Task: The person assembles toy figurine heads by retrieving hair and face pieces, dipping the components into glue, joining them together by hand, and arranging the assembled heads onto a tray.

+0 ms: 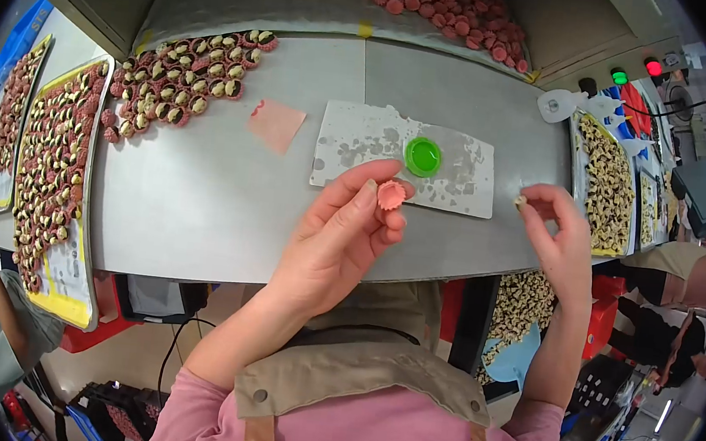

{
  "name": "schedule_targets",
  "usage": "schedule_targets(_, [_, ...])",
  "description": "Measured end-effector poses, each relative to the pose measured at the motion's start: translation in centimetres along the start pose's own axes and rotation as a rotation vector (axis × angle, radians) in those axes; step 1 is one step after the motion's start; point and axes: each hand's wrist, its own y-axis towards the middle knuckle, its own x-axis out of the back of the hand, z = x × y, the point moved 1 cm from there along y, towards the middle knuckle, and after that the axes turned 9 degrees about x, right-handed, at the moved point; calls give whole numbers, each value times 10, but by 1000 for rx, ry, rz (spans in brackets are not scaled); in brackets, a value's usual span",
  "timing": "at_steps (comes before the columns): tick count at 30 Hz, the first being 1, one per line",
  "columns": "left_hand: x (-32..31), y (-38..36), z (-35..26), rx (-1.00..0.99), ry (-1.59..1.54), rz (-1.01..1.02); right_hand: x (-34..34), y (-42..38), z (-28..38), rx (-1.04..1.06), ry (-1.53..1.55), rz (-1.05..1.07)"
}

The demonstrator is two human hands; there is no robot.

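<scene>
- Left hand (pixel 343 237) holds the pink cap (pixel 390 194) between thumb and fingertips, above the table (pixel 202 197); a loose pinch could drop it
- Right hand (pixel 560 236) fingers are pressed on a tiny piece (pixel 521 203); it may slip, I think

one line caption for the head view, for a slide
Left hand holds a pink cap, right hand pinches a small piece above a grey table.

Green lid (pixel 422 156) on metal plate (pixel 351 148); pink paper (pixel 275 124) beside

matt grey metal table (pixel 201 206), glossy green plastic lid (pixel 422 156), scuffed worn plate (pixel 459 180), pink paper scrap (pixel 275 124)
</scene>
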Motion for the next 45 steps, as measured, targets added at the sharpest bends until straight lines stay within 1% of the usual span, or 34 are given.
schedule_targets(1, [0,0,-1,-5,5,-10,-3,7,10,62,9,33])
schedule_targets(4, [-2,-1,1,-12,17,-44,-23,30,44,263,47,42])
schedule_targets(7, [-5,-1,0,-31,41,-76,-45,47,47,417,46,77])
schedule_targets(10, [-8,-2,-1,-39,65,-87,-56,56,43,499,-97,92])
schedule_targets(13, [-6,-2,0,-43,69,-69,-64,60,41,525,-172,68])
schedule_targets(15, [-4,-1,1,-50,69,-52,-67,61,41,538,-131,83])
schedule_targets(16, [-4,0,1,-53,70,-60,-67,61,41,544,-110,90])
schedule_targets(19, [-5,1,1,-61,77,-82,-60,58,40,564,-187,95])
schedule_targets(22, [-6,1,0,-49,93,-93,-61,57,39,541,-191,94])
schedule_targets(25, [-7,1,0,-37,107,-103,-62,57,34,422,12,124])
schedule_targets(28, [-6,1,-1,-36,110,-100,-57,50,35,169,395,135])
schedule_targets(31, [-4,1,0,-29,107,-70,-55,36,46,71,742,79])
schedule_targets(34, [-2,1,0,-16,97,-29,-59,27,60,143,821,78])
schedule_targets(38, [-2,0,1,-23,101,-24,-57,29,69,402,458,81])
schedule_targets(41, [-2,1,2,-35,105,-21,-59,29,77,470,336,61])
schedule_targets(45, [0,4,2,-34,88,-2,-69,29,76,564,297,9])
